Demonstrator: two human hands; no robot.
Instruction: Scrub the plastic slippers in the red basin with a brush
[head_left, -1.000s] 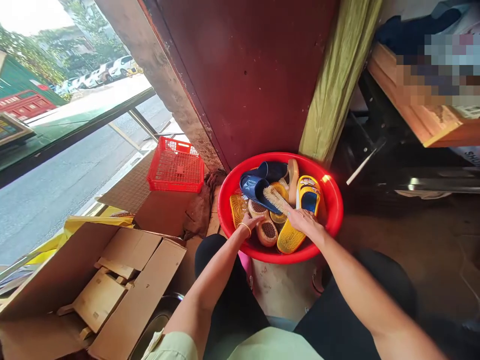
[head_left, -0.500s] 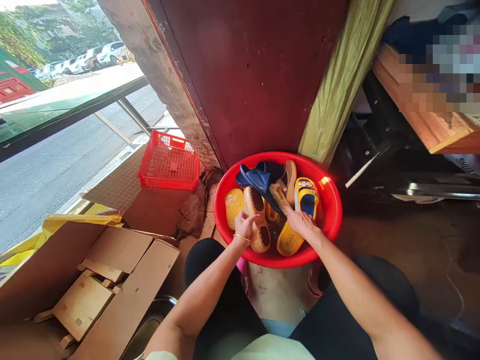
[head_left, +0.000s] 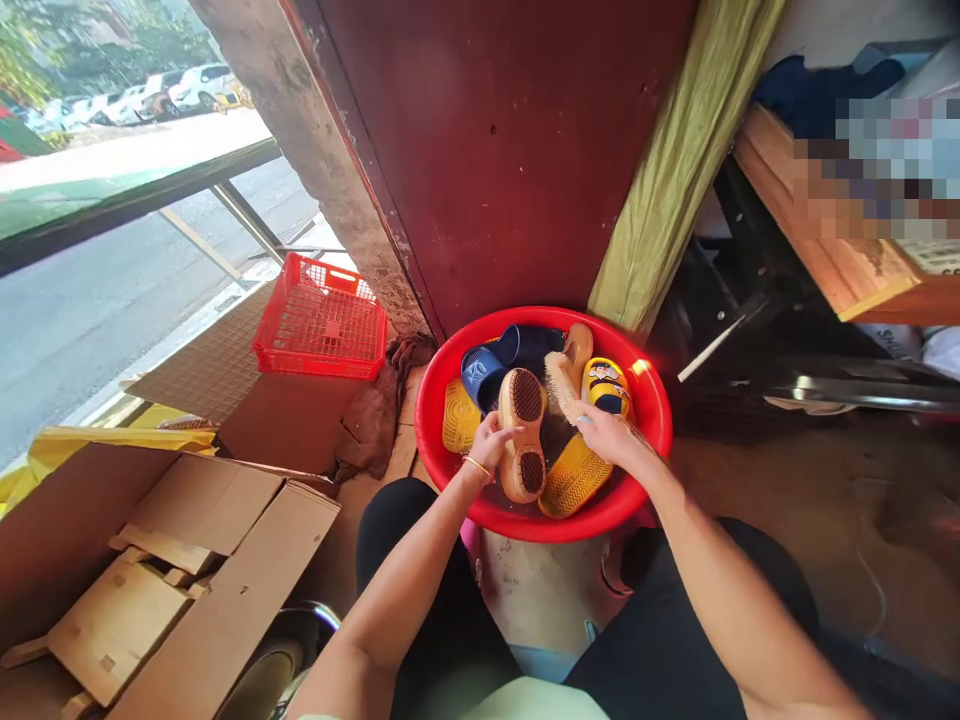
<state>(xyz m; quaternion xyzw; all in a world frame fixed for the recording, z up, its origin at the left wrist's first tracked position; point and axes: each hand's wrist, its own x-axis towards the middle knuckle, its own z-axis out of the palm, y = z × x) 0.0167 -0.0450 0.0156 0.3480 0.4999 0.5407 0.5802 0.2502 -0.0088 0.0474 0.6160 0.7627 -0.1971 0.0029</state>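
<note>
A red basin (head_left: 658, 440) holds several slippers in water. My left hand (head_left: 491, 442) grips a tan shoe (head_left: 531, 440), its sole with dark patches turned up. My right hand (head_left: 606, 434) is closed on a scrubbing brush (head_left: 562, 384), just right of the shoe and apart from it. Behind them lie a blue slipper (head_left: 482, 376) and a tan slipper (head_left: 579, 350). A yellow slipper with a cartoon figure (head_left: 606, 380) sits at the right, a yellow sole (head_left: 576, 478) below my right hand, and another yellow slipper (head_left: 459, 415) at the left.
A red crate (head_left: 322, 320) stands at the left near a brown cloth (head_left: 379, 415). An open cardboard box (head_left: 232, 590) with wooden pieces is at lower left. A dark red door (head_left: 495, 160) and a green curtain (head_left: 660, 190) are behind the basin; a wooden table (head_left: 832, 230) is at right.
The tan shoe is now raised and tilted in my left hand. The brush in my right hand has swung more upright, and the blue slipper has shifted left. The view has moved slightly.
</note>
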